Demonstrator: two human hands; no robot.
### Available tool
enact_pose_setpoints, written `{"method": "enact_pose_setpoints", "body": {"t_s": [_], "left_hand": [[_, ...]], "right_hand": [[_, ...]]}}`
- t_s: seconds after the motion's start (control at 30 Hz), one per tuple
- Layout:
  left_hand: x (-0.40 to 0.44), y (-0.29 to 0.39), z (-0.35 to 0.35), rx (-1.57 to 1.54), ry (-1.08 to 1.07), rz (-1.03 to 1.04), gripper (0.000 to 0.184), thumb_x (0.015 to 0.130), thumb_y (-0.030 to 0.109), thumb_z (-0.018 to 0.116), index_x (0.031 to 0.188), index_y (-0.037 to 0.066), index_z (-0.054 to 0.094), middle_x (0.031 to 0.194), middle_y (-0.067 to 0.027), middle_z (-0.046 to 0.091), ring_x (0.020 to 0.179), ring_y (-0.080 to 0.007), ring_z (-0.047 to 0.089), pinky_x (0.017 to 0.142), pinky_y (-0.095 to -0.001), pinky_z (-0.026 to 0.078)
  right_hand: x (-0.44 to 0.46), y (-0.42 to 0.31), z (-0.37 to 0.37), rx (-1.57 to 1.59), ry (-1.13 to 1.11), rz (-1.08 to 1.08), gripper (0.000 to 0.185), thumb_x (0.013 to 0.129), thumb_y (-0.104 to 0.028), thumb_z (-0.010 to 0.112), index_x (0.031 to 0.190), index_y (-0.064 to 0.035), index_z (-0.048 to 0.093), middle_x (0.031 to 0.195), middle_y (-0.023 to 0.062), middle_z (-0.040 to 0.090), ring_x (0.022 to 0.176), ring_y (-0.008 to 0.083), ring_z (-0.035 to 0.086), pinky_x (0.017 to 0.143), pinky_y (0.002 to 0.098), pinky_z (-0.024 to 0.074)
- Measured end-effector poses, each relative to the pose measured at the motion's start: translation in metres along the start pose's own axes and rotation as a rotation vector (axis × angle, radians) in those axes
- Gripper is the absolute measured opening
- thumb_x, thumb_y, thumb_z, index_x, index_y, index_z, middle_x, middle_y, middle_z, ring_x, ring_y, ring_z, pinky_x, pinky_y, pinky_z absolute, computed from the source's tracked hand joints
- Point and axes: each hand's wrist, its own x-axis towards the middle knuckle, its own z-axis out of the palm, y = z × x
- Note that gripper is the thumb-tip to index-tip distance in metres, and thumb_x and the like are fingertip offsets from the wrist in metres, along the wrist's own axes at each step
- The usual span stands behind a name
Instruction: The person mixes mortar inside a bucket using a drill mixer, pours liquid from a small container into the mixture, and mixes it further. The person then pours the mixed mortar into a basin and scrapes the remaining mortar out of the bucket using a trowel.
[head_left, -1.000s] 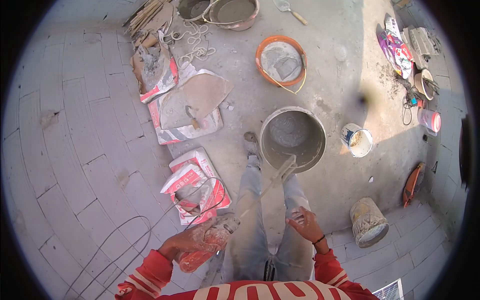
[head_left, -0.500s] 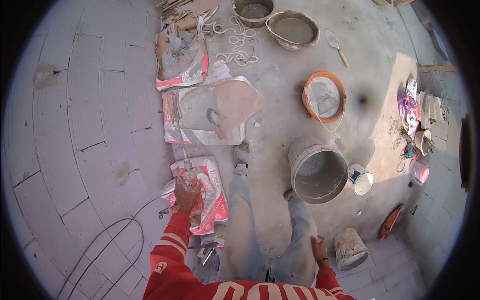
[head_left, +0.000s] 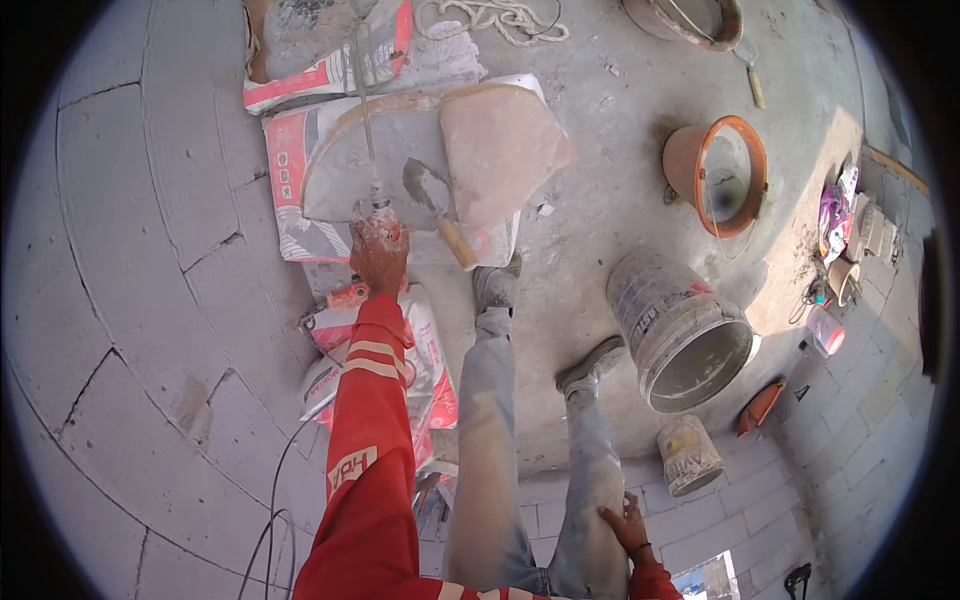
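Observation:
My left hand point(head_left: 378, 252) is wrapped around the front of a corded drill point(head_left: 350, 295) with a long mixing rod point(head_left: 366, 120). The rod points forward over a paper-wrapped bag and a pale stone slab point(head_left: 500, 140); its far end reaches the torn bag at the top. A trowel point(head_left: 457, 243) with a wooden handle lies beside the slab, right of the drill. My right hand point(head_left: 625, 525) rests on my right leg with fingers spread, holding nothing. Red-and-white bags point(head_left: 432, 350) lie below the drill, by my left leg.
A large bucket point(head_left: 640, 300) stands right of my feet, grey material inside. Beyond it is an orange bucket point(head_left: 683, 165); a smaller dirty bucket point(head_left: 690, 450) sits nearer. Rope point(head_left: 490, 18) lies at the top. A black cable point(head_left: 275, 500) trails along the block wall point(head_left: 150, 300).
My left hand has moved forward with the drill, from above the nearer bag to the edge of the farther one. The camera view has shifted too. My right hand stays on my leg.

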Motion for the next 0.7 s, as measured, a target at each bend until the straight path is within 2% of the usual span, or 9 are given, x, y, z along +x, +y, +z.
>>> {"method": "enact_pose_setpoints", "body": {"t_s": [0.1,0.23,0.33,0.43,0.47,0.53,0.63,0.7], "left_hand": [[0.005,-0.014,0.031,0.001,-0.042,-0.014,0.066,0.078,0.039,0.082,0.122,-0.003,0.055,0.117,-0.0223,0.062,0.103,-0.0434,0.064,0.084,-0.0528,0.053],[0.002,-0.024,0.054,0.040,0.003,0.015,0.064,0.081,0.042,0.080,0.119,-0.003,0.055,0.115,-0.0223,0.061,0.105,-0.0440,0.063,0.085,-0.0531,0.052],[-0.001,-0.030,0.062,0.065,-0.051,-0.017,0.066,0.083,0.042,0.078,0.124,-0.003,0.054,0.120,-0.0236,0.061,0.107,-0.0446,0.062,0.088,-0.0528,0.051],[-0.003,-0.027,0.063,0.066,-0.029,0.032,0.079,0.085,0.044,0.075,0.139,-0.004,0.045,0.128,-0.0280,0.058,0.113,-0.0463,0.061,0.093,-0.0517,0.051],[-0.005,-0.024,0.064,0.063,-0.012,0.057,0.084,0.086,0.045,0.074,0.145,-0.005,0.041,0.131,-0.0299,0.057,0.115,-0.0471,0.061,0.095,-0.0512,0.052],[-0.007,-0.025,0.069,0.067,-0.051,0.057,0.083,0.087,0.046,0.074,0.145,-0.004,0.041,0.131,-0.0301,0.057,0.115,-0.0470,0.061,0.095,-0.0514,0.051],[-0.009,-0.032,0.076,0.096,-0.121,0.055,0.084,0.088,0.047,0.073,0.145,-0.004,0.041,0.132,-0.0304,0.056,0.117,-0.0479,0.059,0.096,-0.0514,0.051],[-0.006,-0.033,0.076,0.109,-0.152,0.063,0.083,0.088,0.046,0.073,0.144,-0.006,0.042,0.134,-0.0309,0.055,0.118,-0.0488,0.058,0.098,-0.0516,0.049]], "right_hand": [[0.000,-0.003,0.012,-0.055,0.014,-0.013,0.085,0.081,-0.039,0.082,0.140,0.0040,0.039,0.117,0.0278,0.066,0.101,0.0331,0.070,0.086,0.0406,0.0566],[-0.004,-0.020,0.017,-0.025,0.007,0.009,0.085,0.081,-0.040,0.082,0.140,0.0035,0.039,0.114,0.0277,0.067,0.100,0.0347,0.070,0.087,0.0414,0.0561],[-0.005,-0.026,0.018,-0.072,0.016,0.047,0.081,0.080,-0.039,0.083,0.136,0.0019,0.041,0.117,0.0306,0.066,0.104,0.0383,0.069,0.090,0.0450,0.0544],[-0.004,-0.021,0.022,-0.107,0.015,0.039,0.081,0.082,-0.041,0.081,0.137,0.0022,0.040,0.115,0.0284,0.067,0.101,0.0351,0.070,0.088,0.0424,0.0557],[-0.004,-0.020,0.023,-0.061,0.011,0.027,0.081,0.082,-0.041,0.081,0.137,0.0019,0.040,0.115,0.0293,0.066,0.103,0.0368,0.069,0.089,0.0436,0.0550],[-0.006,-0.019,0.028,0.034,0.005,0.005,0.081,0.081,-0.040,0.082,0.136,0.0014,0.041,0.116,0.0312,0.066,0.106,0.0402,0.068,0.092,0.0459,0.0536],[-0.002,-0.011,0.031,0.009,0.002,-0.027,0.080,0.083,-0.040,0.080,0.137,0.0021,0.040,0.114,0.0278,0.066,0.099,0.0341,0.070,0.085,0.0429,0.0563],[-0.004,-0.015,0.031,-0.006,0.002,-0.004,0.080,0.083,-0.039,0.081,0.137,0.0026,0.040,0.114,0.0276,0.066,0.099,0.0337,0.070,0.085,0.0424,0.0567]]}}
